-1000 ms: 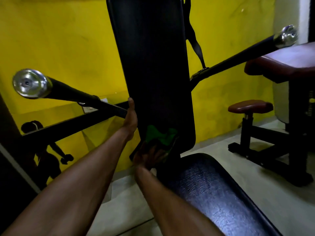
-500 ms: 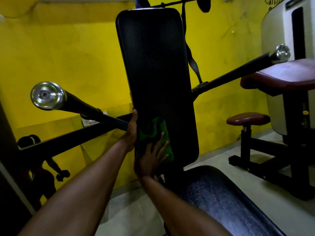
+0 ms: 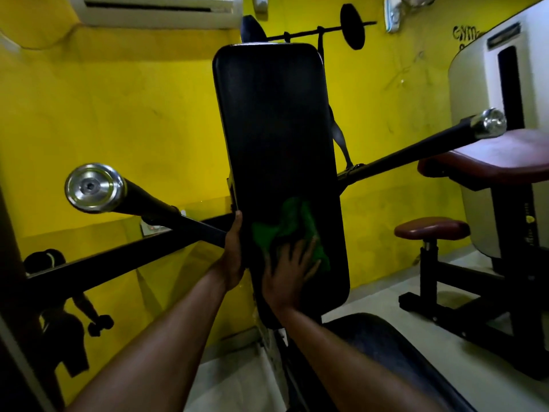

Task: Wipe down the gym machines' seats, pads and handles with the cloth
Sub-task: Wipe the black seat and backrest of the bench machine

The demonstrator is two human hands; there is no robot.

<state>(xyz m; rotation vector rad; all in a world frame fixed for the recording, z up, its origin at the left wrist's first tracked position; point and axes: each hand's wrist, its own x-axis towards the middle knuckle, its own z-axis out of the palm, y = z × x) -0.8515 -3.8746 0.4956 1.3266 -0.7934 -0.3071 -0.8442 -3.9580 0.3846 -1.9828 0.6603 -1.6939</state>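
1. The upright black back pad of a gym machine fills the middle of the view, in front of a yellow wall.
2. The green cloth lies bunched against the lower half of the back pad's face.
3. The right hand presses the cloth flat to the pad, its fingers released and spread over the cloth's lower part.
4. The left hand grasps the back pad's left edge beside the cloth, thumb pointing up along the edge; the rest of its fingers are hidden behind the pad.
5. The black seat pad sits below, under the right forearm.
6. Two black handles angle out from the machine, the left handle and the right handle, each with a chrome end cap.
7. To the right stands another machine with a maroon seat and a maroon pad.
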